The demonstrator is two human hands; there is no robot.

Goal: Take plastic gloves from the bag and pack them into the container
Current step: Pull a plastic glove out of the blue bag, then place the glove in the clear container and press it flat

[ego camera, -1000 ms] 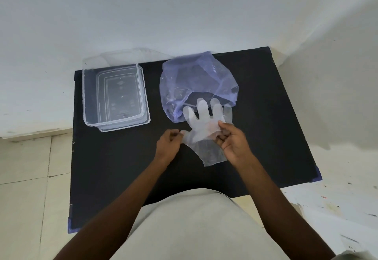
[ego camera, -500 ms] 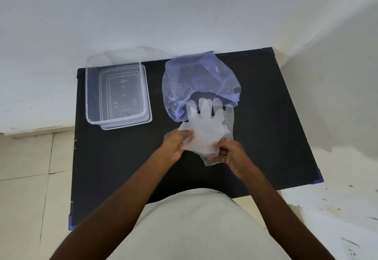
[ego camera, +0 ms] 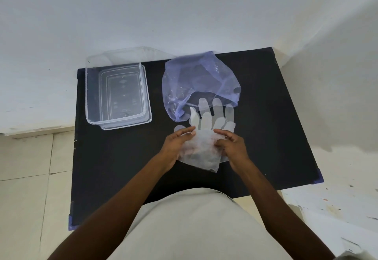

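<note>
1. Gloves (ego camera: pixel 206 135) lie on the black table (ego camera: pixel 114 157) near its middle, just in front of the bag (ego camera: pixel 196 80); their fingertips reach the bag's mouth and touch or overlap its lower edge.
2. We see open tabletop to the right of the gloves out to the right edge, a wide bare strip on the near side, and a dark gap between the gloves and the container (ego camera: pixel 117 94) at the far left corner.
3. The container sits well apart from the gloves, its far wall by the table's back edge and the white wall behind; a clear lid appears to lie under or behind it, though we cannot tell which.
4. Our left hand (ego camera: pixel 176 147) comes in from the lower left, palm down, fingers spread loosely and resting on the left side of the gloves' palm area.
5. Our right hand (ego camera: pixel 233 147) comes in from the lower right, fingers curled lightly onto the right side; both hands press the film flat rather than pinching it, so neither is closed around anything.
6. The gloves' long axis runs from near to far, cuffs towards us and fingers pointing away at the bag, leaning slightly right.
7. At least two gloves overlap, judging by the doubled fingers; the film is too clear to count more.
</note>
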